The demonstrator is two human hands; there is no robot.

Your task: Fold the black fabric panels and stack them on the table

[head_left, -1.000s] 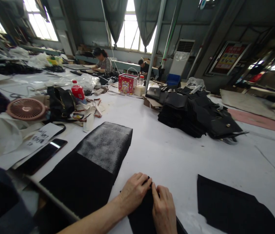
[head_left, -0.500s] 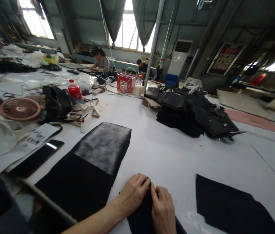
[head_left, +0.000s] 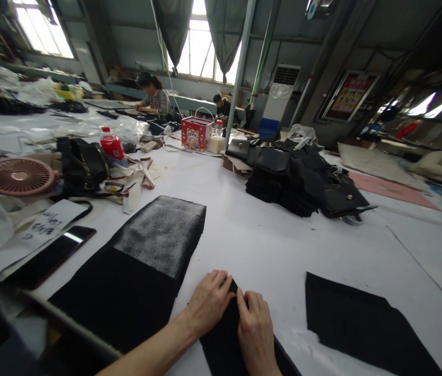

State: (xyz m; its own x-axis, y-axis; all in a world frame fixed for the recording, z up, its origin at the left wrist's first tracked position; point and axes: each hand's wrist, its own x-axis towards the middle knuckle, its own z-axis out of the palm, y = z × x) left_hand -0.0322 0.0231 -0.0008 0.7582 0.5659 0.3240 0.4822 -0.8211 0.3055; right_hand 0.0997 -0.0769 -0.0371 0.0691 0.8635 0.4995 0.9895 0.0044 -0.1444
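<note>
At the near middle of the table, a black fabric piece (head_left: 224, 342) lies under both my hands. My left hand (head_left: 211, 298) is closed on its upper left edge, fingers curled over and thumb toward the right. My right hand (head_left: 255, 324) grips along its right side, index finger against the top edge close to the left thumb. The palms hide part of the cloth. A larger black stack (head_left: 127, 292) with a grey, speckled far end (head_left: 162, 235) lies to the left. Another flat black piece (head_left: 358, 318) rests apart on the right.
Black bags and panels (head_left: 295, 172) are heaped at the back right. A phone (head_left: 54, 256), written paper (head_left: 50, 224), pink fan (head_left: 19, 175) and red bottle (head_left: 112, 145) crowd the left. A red box (head_left: 196, 133) stands farther back; co-workers sit beyond (head_left: 154, 96).
The whole view has shifted slightly, scene items sliding left. My left fingers have moved a little up along the cloth's edge; both hands remain on it.
</note>
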